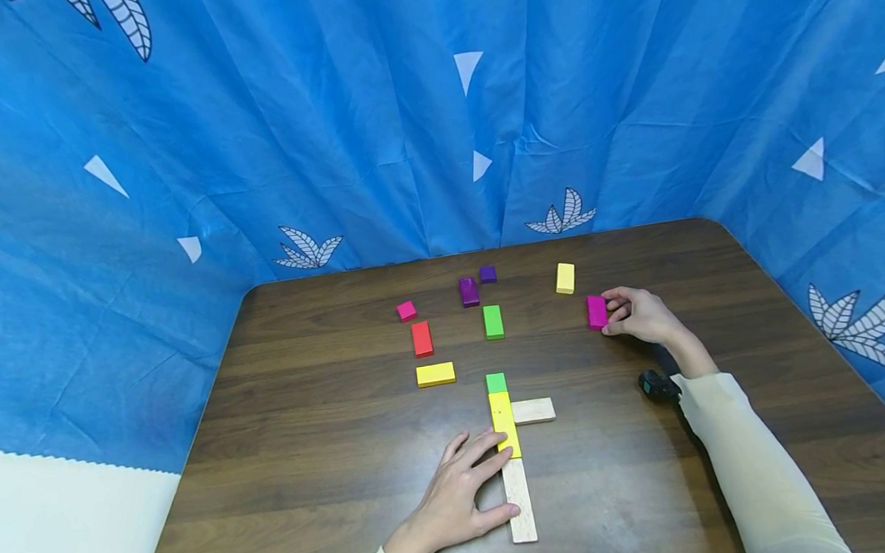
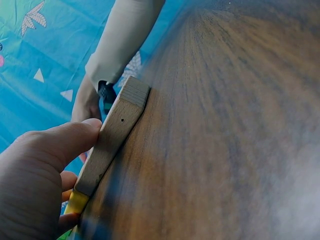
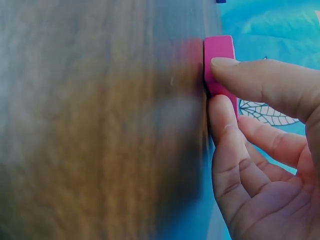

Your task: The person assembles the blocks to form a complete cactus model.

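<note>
Right hand (image 1: 640,316) is pinching magenta block (image 1: 596,312) near cream block (image 1: 565,278), seemingly for pick-up; lifting is calling for steady grip. Left hand (image 1: 457,493) is resting, fingers spread, on long yellow block (image 1: 501,415) and plank (image 1: 520,494).

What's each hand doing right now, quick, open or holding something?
Left hand: open, touching the long yellow block and the plain wooden block end to end with it.
Right hand: closed, pinching the magenta block.

Two green blocks (image 1: 493,322), three yellow blocks (image 1: 503,415), two purple blocks (image 1: 469,292), two pink blocks (image 1: 596,312), two wooden blocks (image 1: 519,485), one red block (image 1: 422,339)
</note>
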Demonstrator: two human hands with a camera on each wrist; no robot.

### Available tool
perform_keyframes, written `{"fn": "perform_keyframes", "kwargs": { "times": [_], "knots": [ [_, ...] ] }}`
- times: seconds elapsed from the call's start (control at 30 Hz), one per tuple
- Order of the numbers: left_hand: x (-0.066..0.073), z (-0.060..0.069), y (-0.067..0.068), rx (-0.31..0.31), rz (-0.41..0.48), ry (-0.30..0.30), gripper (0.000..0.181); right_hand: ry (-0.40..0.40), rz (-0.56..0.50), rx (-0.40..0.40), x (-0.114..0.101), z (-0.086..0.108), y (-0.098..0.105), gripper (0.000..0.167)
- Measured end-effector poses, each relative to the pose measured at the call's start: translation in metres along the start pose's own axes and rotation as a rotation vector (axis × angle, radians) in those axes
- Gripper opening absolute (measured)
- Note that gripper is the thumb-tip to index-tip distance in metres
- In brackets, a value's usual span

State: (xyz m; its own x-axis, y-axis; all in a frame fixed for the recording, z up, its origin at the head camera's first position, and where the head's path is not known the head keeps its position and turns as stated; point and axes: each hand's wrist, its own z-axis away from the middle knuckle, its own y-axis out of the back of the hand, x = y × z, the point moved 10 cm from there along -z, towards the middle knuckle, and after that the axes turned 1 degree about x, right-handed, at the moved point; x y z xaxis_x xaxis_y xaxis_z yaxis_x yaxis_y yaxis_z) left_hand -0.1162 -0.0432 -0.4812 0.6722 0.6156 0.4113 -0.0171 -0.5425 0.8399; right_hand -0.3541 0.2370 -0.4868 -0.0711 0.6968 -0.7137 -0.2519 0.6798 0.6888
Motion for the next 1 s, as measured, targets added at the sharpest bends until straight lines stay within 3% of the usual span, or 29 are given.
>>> {"fn": "perform_keyframes", "kwargs": {
  "times": [0.37, 1.0],
  "knots": [
    [-0.001, 0.0, -0.001, -0.009, 0.001, 0.007, 0.063, 0.007, 0.022, 0.028, -0.013, 0.008, -0.003, 0.065],
    [0.001, 0.0, 0.0, 0.02, -0.005, -0.018, 0.062, 0.12, 0.023, -0.019, -0.058, 0.036, -0.039, 0.062]
  ]
}}
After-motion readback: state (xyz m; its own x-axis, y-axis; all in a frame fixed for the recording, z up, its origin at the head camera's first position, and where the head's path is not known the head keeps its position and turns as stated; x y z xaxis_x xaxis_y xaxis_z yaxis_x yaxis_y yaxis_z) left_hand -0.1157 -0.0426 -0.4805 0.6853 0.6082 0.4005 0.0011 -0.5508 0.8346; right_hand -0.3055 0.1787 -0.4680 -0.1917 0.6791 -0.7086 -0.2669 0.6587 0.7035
